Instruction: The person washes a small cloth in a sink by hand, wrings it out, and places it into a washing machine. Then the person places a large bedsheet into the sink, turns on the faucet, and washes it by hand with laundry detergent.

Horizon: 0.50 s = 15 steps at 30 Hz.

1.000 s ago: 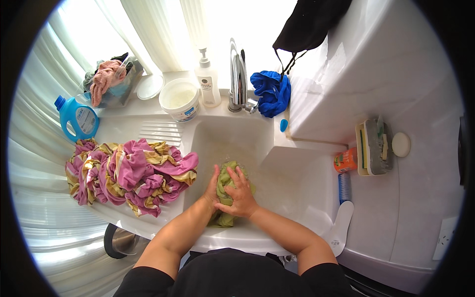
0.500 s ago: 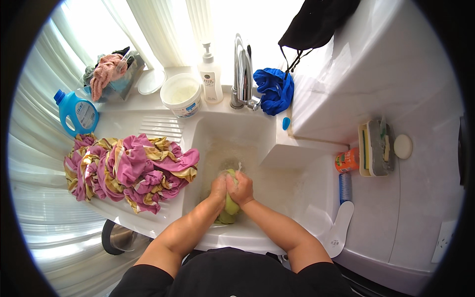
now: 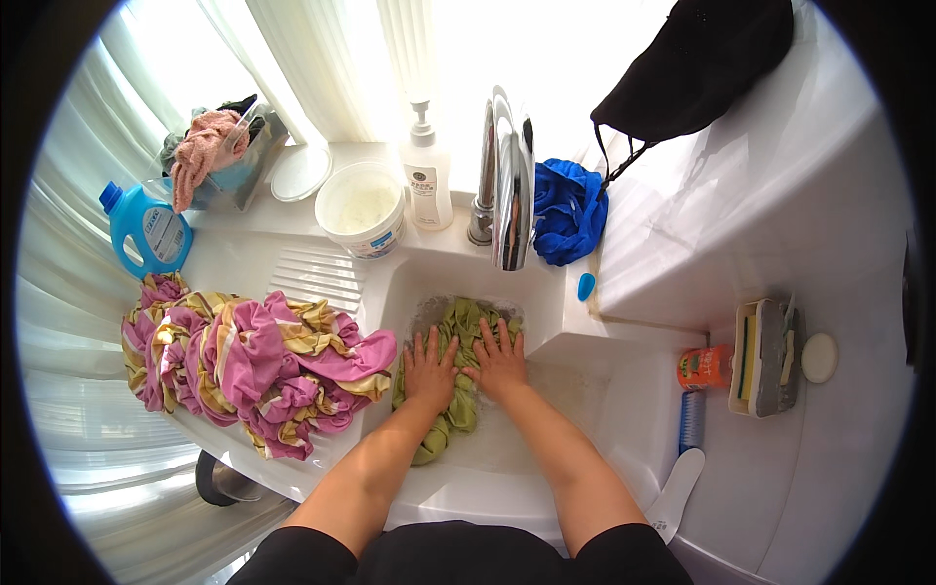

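Observation:
A wet green cloth [image 3: 458, 414] lies bunched and partly spread in the water of the white sink [image 3: 624, 468]. My left hand [image 3: 429, 370] rests flat on its left part, fingers spread. On its right side my right hand [image 3: 499, 363] lies palm down with the fingers stretched apart. Neither hand grips the fabric. The palms hide part of the cloth beneath them. Above the basin, just beyond the cloth, stands a chrome faucet [image 3: 509, 195].
Left of the basin a pink and yellow patterned cloth [image 3: 253, 351] is heaped on the ribbed drainboard. Behind stand a blue detergent bottle [image 3: 156, 234], a white tub [image 3: 361, 210] and a pump bottle [image 3: 425, 180]. A blue cloth [image 3: 567, 214] and an orange can [image 3: 704, 367] sit on the right.
My hands have gone from squeezing the bunched green cloth together to lying open on it. The cloth has spread out farther toward the back of the sink. The view has shifted slightly.

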Each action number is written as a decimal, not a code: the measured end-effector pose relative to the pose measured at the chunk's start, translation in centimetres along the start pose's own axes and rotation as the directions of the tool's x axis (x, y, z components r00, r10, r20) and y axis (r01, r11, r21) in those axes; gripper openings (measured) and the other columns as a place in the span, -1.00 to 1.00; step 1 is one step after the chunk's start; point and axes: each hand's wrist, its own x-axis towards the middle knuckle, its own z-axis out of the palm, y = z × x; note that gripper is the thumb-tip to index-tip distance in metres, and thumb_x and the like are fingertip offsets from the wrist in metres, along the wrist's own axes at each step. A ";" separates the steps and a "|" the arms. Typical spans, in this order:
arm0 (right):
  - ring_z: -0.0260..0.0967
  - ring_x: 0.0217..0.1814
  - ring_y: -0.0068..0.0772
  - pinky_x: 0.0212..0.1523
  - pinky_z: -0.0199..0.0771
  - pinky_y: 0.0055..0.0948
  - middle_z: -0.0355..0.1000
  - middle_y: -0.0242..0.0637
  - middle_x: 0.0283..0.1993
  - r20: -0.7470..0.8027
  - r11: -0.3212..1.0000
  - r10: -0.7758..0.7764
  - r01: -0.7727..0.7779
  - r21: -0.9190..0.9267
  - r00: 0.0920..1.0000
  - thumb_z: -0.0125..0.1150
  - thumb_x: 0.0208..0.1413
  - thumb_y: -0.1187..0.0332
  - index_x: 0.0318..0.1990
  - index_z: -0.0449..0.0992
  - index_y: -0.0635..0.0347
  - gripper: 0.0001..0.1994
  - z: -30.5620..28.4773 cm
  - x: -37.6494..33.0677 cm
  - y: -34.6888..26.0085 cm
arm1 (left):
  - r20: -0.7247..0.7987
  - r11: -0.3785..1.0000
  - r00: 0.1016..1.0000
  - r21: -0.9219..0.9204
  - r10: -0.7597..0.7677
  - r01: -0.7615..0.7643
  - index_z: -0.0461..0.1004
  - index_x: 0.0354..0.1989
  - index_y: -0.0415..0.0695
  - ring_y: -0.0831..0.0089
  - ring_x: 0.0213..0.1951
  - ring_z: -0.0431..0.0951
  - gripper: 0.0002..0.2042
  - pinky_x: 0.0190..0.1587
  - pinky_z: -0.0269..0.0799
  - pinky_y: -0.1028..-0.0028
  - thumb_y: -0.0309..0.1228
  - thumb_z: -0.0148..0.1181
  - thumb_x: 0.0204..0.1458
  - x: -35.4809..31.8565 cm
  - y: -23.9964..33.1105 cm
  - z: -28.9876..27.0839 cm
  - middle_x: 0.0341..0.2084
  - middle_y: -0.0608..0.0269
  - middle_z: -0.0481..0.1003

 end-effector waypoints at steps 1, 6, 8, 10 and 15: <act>-0.58 0.52 -0.01 0.37 -0.39 0.21 -0.47 -0.29 0.51 0.045 0.999 -0.011 0.012 -0.035 0.999 -0.20 0.17 -0.23 0.32 0.15 0.00 -0.31 0.8 0.2 0.2 | -0.029 0.999 0.999 -0.028 0.017 -0.018 -0.07 0.39 0.24 0.03 0.36 -0.13 -0.38 0.30 -0.19 -0.06 -0.12 -0.05 0.15 0.2 -0.1 0.2 0.38 0.09 -0.17; -0.36 0.49 0.02 0.31 -0.15 0.15 -0.18 -0.22 0.46 -0.028 0.995 0.018 -0.015 0.099 0.999 -0.13 0.16 -0.15 0.23 0.26 0.06 -0.39 2.5 2.4 0.4 | 0.199 0.985 0.980 -0.169 -0.007 0.041 0.06 0.34 0.17 -0.05 0.26 0.10 -0.44 0.24 0.05 0.02 -0.19 -0.03 0.12 2.9 -0.6 0.3 0.28 0.01 0.09; -0.20 0.44 0.05 0.28 -0.06 0.14 -0.02 -0.16 0.40 -0.050 0.995 -0.002 0.007 0.101 0.999 0.00 0.13 -0.05 0.18 0.29 0.09 -0.44 1.9 2.7 0.1 | 0.295 0.969 0.955 -0.228 -0.020 0.091 0.09 0.32 0.15 -0.03 0.25 0.14 -0.41 0.20 0.15 0.09 -0.23 0.05 0.07 3.6 -1.2 0.3 0.26 0.03 0.14; -0.02 0.35 0.06 0.23 0.06 0.06 0.08 -0.10 0.32 -0.177 0.997 0.005 0.009 0.077 0.984 0.17 0.02 0.10 0.16 0.28 0.13 -0.44 3.2 2.6 1.0 | 0.124 0.935 0.989 -0.332 -0.084 0.121 0.09 0.32 0.14 -0.06 0.19 0.22 -0.34 0.15 0.22 0.13 -0.30 0.13 -0.03 1.9 -0.7 -2.7 0.21 0.02 0.19; 0.30 0.10 -0.05 0.07 0.31 -0.17 0.29 -0.05 0.12 -0.012 0.459 0.517 -0.265 0.848 0.856 0.35 -0.26 0.42 0.13 0.25 0.23 -0.32 1.5 1.5 -1.9 | 0.073 0.839 0.978 -0.503 -0.195 0.205 0.14 0.29 0.01 -0.03 0.04 0.38 -0.28 0.06 0.34 0.15 -0.46 0.16 -0.19 -0.3 -0.6 -1.0 0.03 -0.02 0.35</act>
